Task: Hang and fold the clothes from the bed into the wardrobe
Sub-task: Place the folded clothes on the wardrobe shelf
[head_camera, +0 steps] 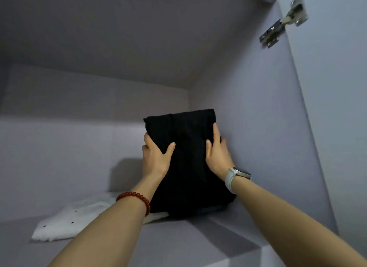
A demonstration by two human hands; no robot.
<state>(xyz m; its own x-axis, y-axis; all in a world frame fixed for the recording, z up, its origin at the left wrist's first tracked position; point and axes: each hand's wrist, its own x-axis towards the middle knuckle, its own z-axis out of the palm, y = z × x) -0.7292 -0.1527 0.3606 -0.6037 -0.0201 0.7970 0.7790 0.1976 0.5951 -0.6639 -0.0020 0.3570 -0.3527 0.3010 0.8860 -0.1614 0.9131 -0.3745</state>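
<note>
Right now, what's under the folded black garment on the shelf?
A white dotted garment lies beside the black garment on the shelf, its right edge running under it. How far it runs underneath is covered. Left hand and right hand grip the black garment.

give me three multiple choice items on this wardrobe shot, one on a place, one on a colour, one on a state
1. Where does the white garment lie?
A. on the wardrobe shelf, left of the black folded garment
B. on top of the black folded garment
C. hanging from the door hinge

2. What colour is the bead bracelet on the left wrist?
A. green
B. red
C. blue

3. How is the black folded garment held?
A. by the left hand only
B. by neither hand
C. by both hands, one on each side

Answers:
1 A: it lies flat on the shelf, to the left of the black garment.
2 B: the beads are dark red.
3 C: the left hand grips its left edge, and the right hand holds its right edge.
</note>
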